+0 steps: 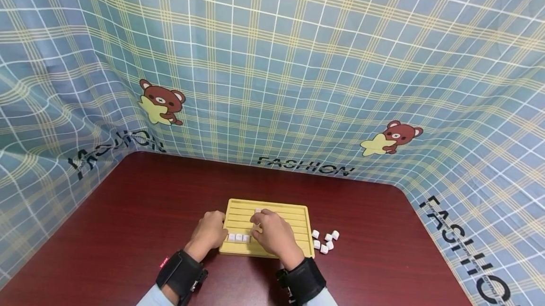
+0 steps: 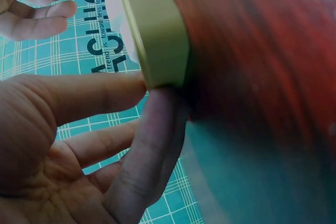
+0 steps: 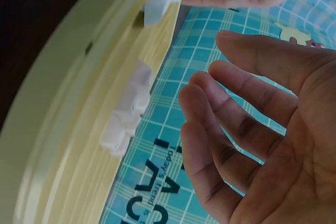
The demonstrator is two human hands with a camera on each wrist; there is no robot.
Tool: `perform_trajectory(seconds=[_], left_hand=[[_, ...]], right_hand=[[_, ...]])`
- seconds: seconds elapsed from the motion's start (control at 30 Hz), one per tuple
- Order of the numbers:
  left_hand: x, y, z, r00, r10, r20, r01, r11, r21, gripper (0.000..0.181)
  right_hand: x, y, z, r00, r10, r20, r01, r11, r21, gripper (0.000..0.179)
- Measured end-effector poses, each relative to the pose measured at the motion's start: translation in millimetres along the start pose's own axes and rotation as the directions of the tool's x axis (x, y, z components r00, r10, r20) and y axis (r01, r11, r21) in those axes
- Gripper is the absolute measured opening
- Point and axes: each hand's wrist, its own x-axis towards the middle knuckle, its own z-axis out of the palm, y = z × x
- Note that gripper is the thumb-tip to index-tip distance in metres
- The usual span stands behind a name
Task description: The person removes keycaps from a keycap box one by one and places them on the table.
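Observation:
A yellow grooved tray [image 1: 267, 205] lies on the table between my hands. My left hand [image 1: 211, 230] grips its left edge; in the left wrist view, thumb and fingers [image 2: 155, 140] of that hand pinch the tray's corner [image 2: 165, 40]. Beside it, a row of white keycap-like pieces [image 1: 239, 238] sits in a lower groove. Over the tray's middle hovers my right hand [image 1: 274, 232], its fingers [image 3: 197, 150] loosely bent and nothing visible in them. Close to its fingertips is a white piece [image 1: 258, 210] in an upper groove. More white pieces [image 3: 126, 111] show in the right wrist view, partly blurred.
Several loose white pieces [image 1: 324, 249] lie on the dark red table [image 1: 170, 202] just right of the tray. A blue plaid cloth [image 1: 272, 83] with printed bears hangs behind the table and along both sides.

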Motion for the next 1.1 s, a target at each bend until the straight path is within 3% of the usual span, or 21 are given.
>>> perform_trajectory(seconds=[0.33,0.73,1.1], left_hand=[[-0.1,-0.3,-1.2,1.0,0.016,0.004,-0.016,1.0,0.016,0.01],[-0.4,0.3,-1.2,1.0,0.02,-0.024,-0.019,0.999,0.026,0.008],[0.2,-0.6,-0.8,0.999,0.024,-0.025,-0.023,0.999,0.024,0.009]], right_hand=[[0.0,-9,12,0.999,-0.003,0.049,0.004,1.0,-0.019,0.02],[-0.1,-15,20,0.992,0.058,0.109,-0.056,0.998,-0.024,0.018],[1.4,-14,27,0.991,0.075,0.111,-0.067,0.995,-0.076,0.02]])
